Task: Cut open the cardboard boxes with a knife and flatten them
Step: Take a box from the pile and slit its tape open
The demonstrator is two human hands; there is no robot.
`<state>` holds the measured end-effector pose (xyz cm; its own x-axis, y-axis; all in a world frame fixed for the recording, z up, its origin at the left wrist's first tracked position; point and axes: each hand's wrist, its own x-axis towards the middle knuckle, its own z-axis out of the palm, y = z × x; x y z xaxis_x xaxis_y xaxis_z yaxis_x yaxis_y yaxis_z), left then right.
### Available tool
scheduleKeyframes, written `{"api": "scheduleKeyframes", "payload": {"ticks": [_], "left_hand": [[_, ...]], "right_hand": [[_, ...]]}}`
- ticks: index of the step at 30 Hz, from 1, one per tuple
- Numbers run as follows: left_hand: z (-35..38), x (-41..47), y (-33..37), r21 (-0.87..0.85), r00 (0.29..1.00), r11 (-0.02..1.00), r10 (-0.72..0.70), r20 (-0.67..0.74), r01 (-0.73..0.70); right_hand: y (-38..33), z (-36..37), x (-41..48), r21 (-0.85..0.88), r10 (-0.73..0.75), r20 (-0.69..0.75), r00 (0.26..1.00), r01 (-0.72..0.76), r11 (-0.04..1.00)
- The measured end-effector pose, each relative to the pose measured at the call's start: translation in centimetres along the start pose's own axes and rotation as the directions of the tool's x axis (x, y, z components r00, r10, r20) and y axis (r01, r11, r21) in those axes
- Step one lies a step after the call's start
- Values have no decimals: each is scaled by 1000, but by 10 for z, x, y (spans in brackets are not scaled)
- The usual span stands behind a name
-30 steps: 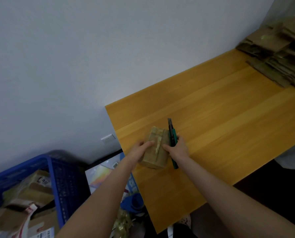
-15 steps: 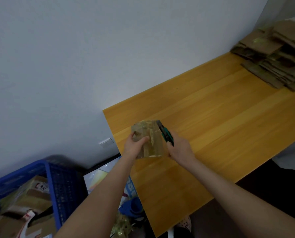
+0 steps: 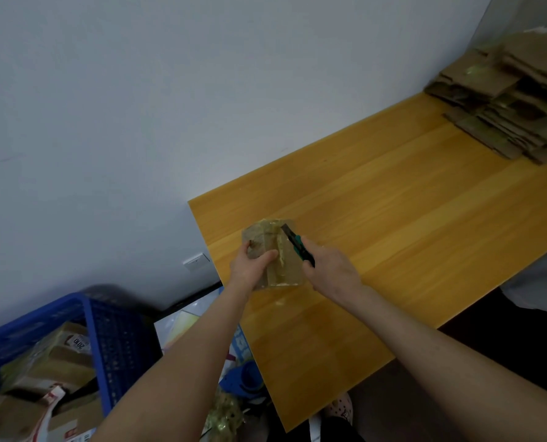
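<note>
Gripping taped box (image 3: 273, 255) w/ curled left hand (image 3: 250, 266) fingers; right hand (image 3: 331, 266) fingers wrapped round knife (image 3: 297, 245).

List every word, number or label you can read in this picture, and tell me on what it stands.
"2010", seemingly, upside down: white label on a box in the blue crate.
Red label on a lower box: too blurred.
Blue print beside the table: too blurred.

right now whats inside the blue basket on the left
Several taped cardboard boxes are piled in the blue basket, one showing a printed label. Whatever lies beneath them, and the basket's bottom, is covered.
</note>
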<state>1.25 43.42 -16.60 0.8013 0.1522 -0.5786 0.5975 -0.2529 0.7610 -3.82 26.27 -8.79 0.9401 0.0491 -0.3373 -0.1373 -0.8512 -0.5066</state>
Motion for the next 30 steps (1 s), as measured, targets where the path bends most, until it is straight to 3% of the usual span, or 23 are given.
{"api": "scheduleKeyframes", "payload": {"ticks": [11,20,26,30], "left_hand": [[10,-6,-2,64,998,998,27,-51,-24],[8,-6,-7,89,998,996,33,-55,-28],[14,-7,-5,94,998,995,17,-56,-12],[14,-8,-4,94,998,995,-11,-56,17]], "right_hand": [[-1,4,-8,-85,50,69,996,-44,995],[-8,5,-7,76,63,55,996,-67,995],[-3,-1,-11,-42,69,93,993,-65,997],[-2,2,-14,14,81,102,992,-83,996]]}}
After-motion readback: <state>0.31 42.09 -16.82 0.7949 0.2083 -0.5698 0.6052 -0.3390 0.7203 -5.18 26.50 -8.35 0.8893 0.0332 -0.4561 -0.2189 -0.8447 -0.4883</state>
